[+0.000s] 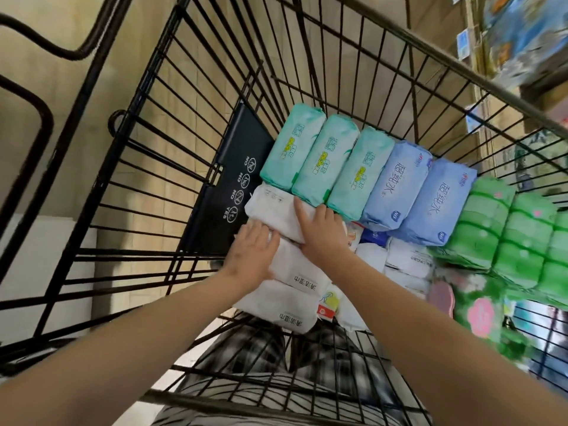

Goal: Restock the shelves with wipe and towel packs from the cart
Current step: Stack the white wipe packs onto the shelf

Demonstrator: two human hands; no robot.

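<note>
I look down into a black wire cart (144,167) full of packs. Three white wipe packs lie stacked at its near left: an upper one (272,207), a middle one (299,269) and a lower one (276,305). My right hand (321,230) grips the upper white pack, its fingers curled over the far edge beside the teal packs (325,158). My left hand (253,256) lies flat on the middle white pack, fingertips touching the upper one. Two blue packs (415,192) and several green packs (504,235) fill the right side.
A black plastic seat flap (236,176) with printed icons leans on the cart's left wall. More small white packs (402,262) lie low in the middle. Store shelves with goods (516,41) stand at the upper right. Tan floor shows on the left.
</note>
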